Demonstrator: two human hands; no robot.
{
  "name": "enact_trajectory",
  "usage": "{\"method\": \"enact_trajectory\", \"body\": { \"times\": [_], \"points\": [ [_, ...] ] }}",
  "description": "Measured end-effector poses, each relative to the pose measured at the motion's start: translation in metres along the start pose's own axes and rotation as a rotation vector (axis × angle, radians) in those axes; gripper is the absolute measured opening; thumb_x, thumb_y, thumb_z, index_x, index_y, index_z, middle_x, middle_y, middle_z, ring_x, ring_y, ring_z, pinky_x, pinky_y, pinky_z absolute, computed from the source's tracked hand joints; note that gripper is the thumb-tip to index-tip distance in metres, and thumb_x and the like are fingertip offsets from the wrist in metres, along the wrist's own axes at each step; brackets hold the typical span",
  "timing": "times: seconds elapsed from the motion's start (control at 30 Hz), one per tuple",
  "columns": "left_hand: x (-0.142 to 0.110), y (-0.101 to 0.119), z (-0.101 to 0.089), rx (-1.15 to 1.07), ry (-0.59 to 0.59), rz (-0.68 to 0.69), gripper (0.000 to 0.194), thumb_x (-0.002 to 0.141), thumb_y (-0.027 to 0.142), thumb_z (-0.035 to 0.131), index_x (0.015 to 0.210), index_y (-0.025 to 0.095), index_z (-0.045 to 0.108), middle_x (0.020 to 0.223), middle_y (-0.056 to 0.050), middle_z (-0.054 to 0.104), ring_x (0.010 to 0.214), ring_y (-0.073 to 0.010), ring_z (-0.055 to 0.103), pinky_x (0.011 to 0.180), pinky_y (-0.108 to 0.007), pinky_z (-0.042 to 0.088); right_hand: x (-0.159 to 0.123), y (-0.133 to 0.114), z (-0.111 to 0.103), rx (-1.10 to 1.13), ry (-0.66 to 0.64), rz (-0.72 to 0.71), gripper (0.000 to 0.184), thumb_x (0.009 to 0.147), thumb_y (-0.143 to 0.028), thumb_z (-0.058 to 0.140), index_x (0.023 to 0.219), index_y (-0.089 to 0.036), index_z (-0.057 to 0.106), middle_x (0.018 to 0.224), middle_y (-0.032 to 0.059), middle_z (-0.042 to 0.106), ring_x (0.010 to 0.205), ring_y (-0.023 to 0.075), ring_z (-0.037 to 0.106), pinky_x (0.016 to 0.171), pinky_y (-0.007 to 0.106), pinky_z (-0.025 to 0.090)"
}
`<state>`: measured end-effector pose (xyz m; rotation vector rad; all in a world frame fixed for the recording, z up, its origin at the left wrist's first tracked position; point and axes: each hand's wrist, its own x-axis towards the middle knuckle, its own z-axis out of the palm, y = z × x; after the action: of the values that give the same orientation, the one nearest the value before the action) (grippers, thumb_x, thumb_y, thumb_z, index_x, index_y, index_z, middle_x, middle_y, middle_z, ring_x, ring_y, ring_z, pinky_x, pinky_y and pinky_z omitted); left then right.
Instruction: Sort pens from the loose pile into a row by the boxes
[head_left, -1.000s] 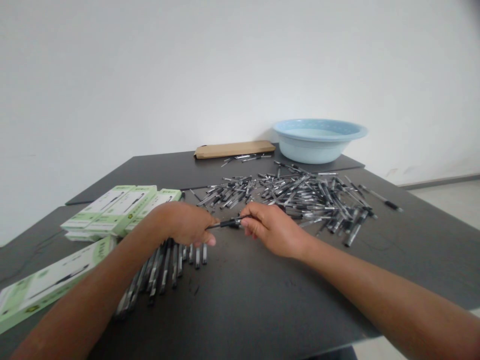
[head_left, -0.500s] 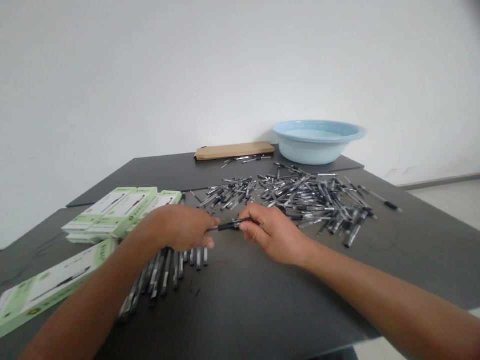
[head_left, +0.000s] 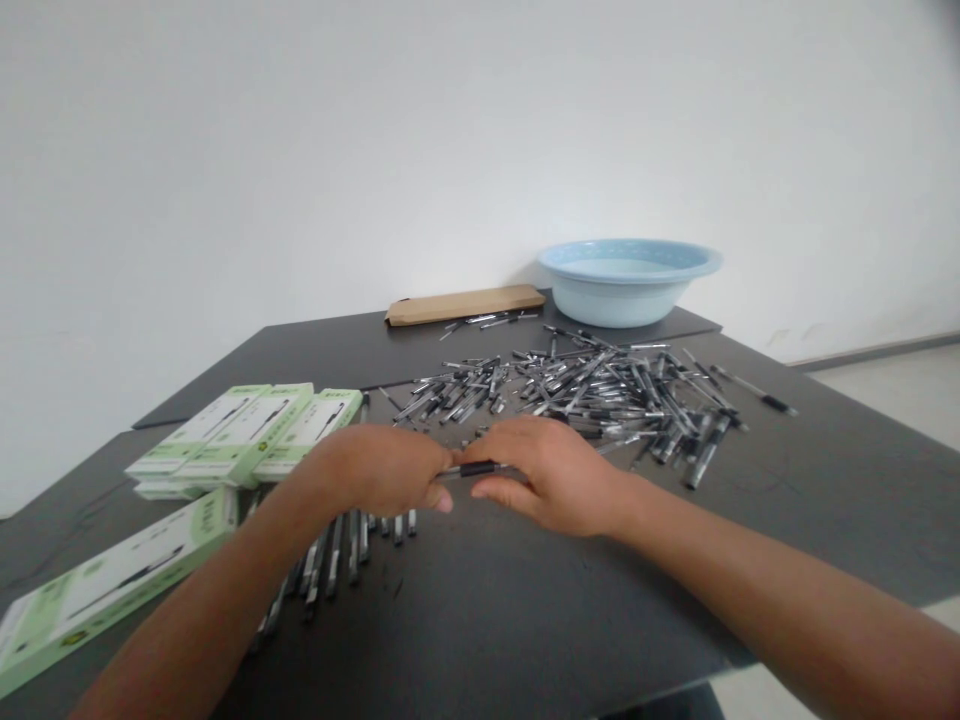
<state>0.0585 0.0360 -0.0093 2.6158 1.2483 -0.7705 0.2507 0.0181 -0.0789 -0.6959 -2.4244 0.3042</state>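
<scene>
Both my hands meet over the dark table [head_left: 525, 610], each closed on one end of a single black pen [head_left: 472, 469]. My left hand [head_left: 379, 468] pinches the pen's left end, and my right hand [head_left: 544, 470] grips its right end. Under my left hand lies a row of several pens [head_left: 334, 550] side by side. A big loose heap of black and silver pens [head_left: 592, 390] spreads just beyond my right hand.
Green and white pen boxes [head_left: 247, 430] sit at the left, with one more box [head_left: 97, 590] nearer the front left edge. A light blue basin [head_left: 628, 280] and a flat brown carton [head_left: 465, 303] stand at the back by the white wall.
My two hands have drawn closer together along the pen, so less of it shows between them. Both hands sit slightly lower and nearer to me.
</scene>
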Motion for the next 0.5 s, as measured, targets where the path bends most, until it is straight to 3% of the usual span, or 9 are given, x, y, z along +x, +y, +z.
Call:
{"method": "enact_trajectory", "body": {
  "times": [0.13, 0.33, 0.4, 0.5],
  "points": [
    [-0.002, 0.002, -0.005, -0.014, -0.12, 0.003, 0.042, 0.089, 0.039, 0.053, 0.127, 0.02, 0.058, 0.111, -0.011, 0.071, 0.094, -0.0278, 0.067, 0.075, -0.032, 0.05, 0.004, 0.002, 0.008, -0.128, -0.054, 0.025, 0.026, 0.097, -0.032, 0.045, 0.11, -0.017, 0.062, 0.093, 0.0077, 0.067, 0.088, 0.0199, 0.058, 0.079, 0.031, 0.04],
    [-0.022, -0.019, -0.006, -0.121, -0.029, 0.008, 0.071, 0.092, 0.047, 0.044, 0.149, 0.008, 0.027, 0.142, -0.019, 0.047, 0.124, -0.0287, 0.051, 0.097, -0.032, 0.04, 0.006, 0.015, 0.016, -0.258, -0.196, 0.087, 0.022, 0.094, -0.031, 0.05, 0.101, -0.018, 0.065, 0.095, 0.0079, 0.063, 0.092, 0.0212, 0.054, 0.078, 0.033, 0.038],
    [-0.029, -0.023, -0.004, -0.125, 0.001, 0.008, 0.072, 0.092, 0.049, 0.043, 0.149, 0.009, 0.026, 0.142, -0.018, 0.047, 0.123, -0.0282, 0.051, 0.095, -0.031, 0.041, 0.009, 0.021, 0.017, -0.303, -0.225, 0.083, 0.021, 0.093, -0.03, 0.052, 0.104, -0.02, 0.066, 0.101, 0.0086, 0.061, 0.098, 0.0224, 0.052, 0.082, 0.035, 0.036],
    [-0.034, -0.023, -0.002, -0.124, -0.042, 0.029, 0.069, 0.092, 0.047, 0.043, 0.15, 0.013, 0.025, 0.128, -0.015, 0.062, 0.108, -0.0266, 0.062, 0.084, -0.029, 0.046, 0.02, 0.028, 0.021, -0.393, -0.281, -0.007, 0.02, 0.092, -0.028, 0.053, 0.105, -0.022, 0.067, 0.109, 0.0099, 0.059, 0.106, 0.0248, 0.048, 0.087, 0.04, 0.034]
  ]
}}
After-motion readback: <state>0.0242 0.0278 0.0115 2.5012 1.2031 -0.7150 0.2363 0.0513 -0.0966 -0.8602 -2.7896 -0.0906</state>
